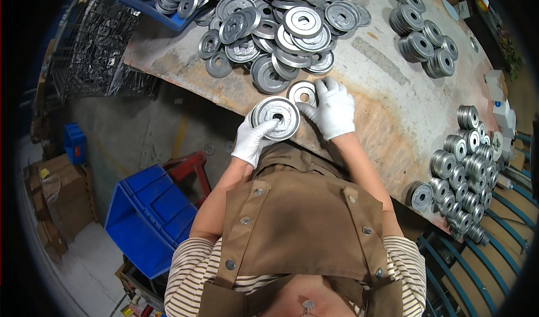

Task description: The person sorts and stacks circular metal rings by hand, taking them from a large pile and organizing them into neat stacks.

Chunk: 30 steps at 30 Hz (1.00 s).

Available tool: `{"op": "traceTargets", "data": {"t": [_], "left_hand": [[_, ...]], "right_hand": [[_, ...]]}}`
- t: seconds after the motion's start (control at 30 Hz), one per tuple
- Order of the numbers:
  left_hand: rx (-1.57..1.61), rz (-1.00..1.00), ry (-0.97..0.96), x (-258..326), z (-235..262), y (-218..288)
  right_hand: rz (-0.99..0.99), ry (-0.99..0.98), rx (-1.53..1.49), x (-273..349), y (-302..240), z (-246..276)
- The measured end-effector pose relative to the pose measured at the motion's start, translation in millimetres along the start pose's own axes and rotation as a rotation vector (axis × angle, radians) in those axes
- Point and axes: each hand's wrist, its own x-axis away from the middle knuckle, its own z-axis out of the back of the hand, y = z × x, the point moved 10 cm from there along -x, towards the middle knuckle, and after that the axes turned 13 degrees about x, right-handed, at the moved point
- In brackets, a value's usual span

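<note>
My left hand (250, 140), in a white glove, is closed on a round grey metal disc (287, 119) with a raised rim and a centre hole. Its thumb lies across the disc's face, and the disc is held at the table's near edge. My right hand (334, 112), also gloved in white, has its thumb and fingers at the right rim of a smaller metal disc (295, 92) with a wide hole. That disc is just beyond the one in my left hand. Past both hands lies a loose heap of metal discs (303, 22).
The worn table (382, 115) carries neat stacks of discs (412, 44) at the far right and more stacks (460, 171) at the near right. A blue bin (168, 19) with discs stands at the far left. On the floor, a blue crate (149, 216) is at my left.
</note>
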Motion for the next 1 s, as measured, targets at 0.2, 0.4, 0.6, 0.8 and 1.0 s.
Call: {"op": "traceTargets", "data": {"t": [0.2, 0.4, 0.6, 0.8, 1.0], "left_hand": [[-0.016, -0.051, 0.043, -1, 2, 7], [0.081, -0.023, 0.040, -3, -2, 10], [0.052, -0.049, 0.017, -1, -7, 11], [-0.028, -0.002, -0.008, -5, -17, 1], [0.061, 0.129, -0.133, -16, -29, -19]], "right_hand": [[-0.075, -0.181, -0.209, 10, 8, -16], [0.326, -0.096, -0.043, 34, -30, -9], [-0.084, -0.180, -0.494, 24, 19, -17], [-0.382, 0.150, -0.842, 26, 58, 35], [0.450, 0.146, -0.324, 30, -29, 72]]}}
